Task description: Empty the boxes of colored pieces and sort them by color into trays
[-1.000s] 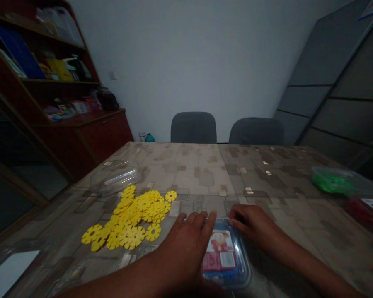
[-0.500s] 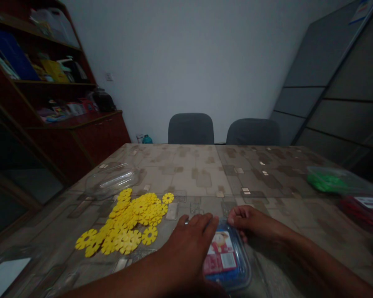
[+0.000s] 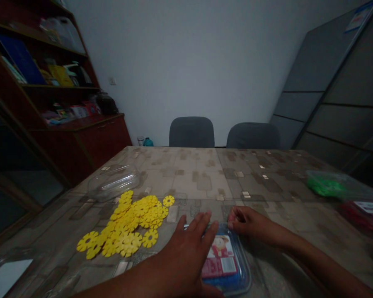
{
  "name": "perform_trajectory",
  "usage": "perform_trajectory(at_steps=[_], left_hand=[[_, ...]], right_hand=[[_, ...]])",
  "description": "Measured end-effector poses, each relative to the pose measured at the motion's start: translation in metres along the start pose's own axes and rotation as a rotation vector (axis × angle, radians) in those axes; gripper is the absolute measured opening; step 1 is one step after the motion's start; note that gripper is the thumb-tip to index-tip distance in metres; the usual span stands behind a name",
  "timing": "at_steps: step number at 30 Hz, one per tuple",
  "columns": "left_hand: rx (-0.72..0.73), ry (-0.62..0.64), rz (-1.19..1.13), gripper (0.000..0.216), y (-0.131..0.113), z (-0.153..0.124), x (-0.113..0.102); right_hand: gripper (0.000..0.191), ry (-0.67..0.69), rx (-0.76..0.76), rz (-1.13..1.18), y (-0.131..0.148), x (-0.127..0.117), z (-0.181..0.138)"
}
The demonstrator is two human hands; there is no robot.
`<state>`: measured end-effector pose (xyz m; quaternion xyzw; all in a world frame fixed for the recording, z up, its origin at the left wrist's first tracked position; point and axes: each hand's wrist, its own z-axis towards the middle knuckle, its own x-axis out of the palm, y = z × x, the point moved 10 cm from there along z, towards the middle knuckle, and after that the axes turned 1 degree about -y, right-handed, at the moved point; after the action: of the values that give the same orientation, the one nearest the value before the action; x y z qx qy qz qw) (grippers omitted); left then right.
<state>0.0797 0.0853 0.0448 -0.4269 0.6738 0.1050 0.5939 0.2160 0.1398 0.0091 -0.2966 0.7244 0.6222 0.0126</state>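
Left hand [image 3: 190,250] splayed over clear box [image 3: 228,265], right hand [image 3: 248,222] curled at its one o'clock corner, grip unclear

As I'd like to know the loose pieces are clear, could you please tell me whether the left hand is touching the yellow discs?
Apart: the head view shows bare tablecloth between the left hand and the yellow discs.

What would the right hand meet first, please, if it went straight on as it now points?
Probably the left hand: the right hand, at the far right corner of the clear box, points leftward toward it, though depth is hard to judge.
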Motion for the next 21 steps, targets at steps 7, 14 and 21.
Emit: perform_trajectory(at_steps=[7,14,21], left_hand=[[0.097,-0.412,-0.097,0.140,0.047,-0.036,0.013],[0.087,-0.588,-0.272,0.136,0.067,-0.052,0.033],[0.087,-0.634,-0.465,0.141,0.066,-0.050,0.028]], right_hand=[[0.005,0.005,-0.169,-0.185,0.043,0.002,0.008],[0.017,0.116,-0.433,-0.225,0.102,0.077,0.048],[0.013,0.116,-0.387,-0.147,0.090,0.091,0.063]])
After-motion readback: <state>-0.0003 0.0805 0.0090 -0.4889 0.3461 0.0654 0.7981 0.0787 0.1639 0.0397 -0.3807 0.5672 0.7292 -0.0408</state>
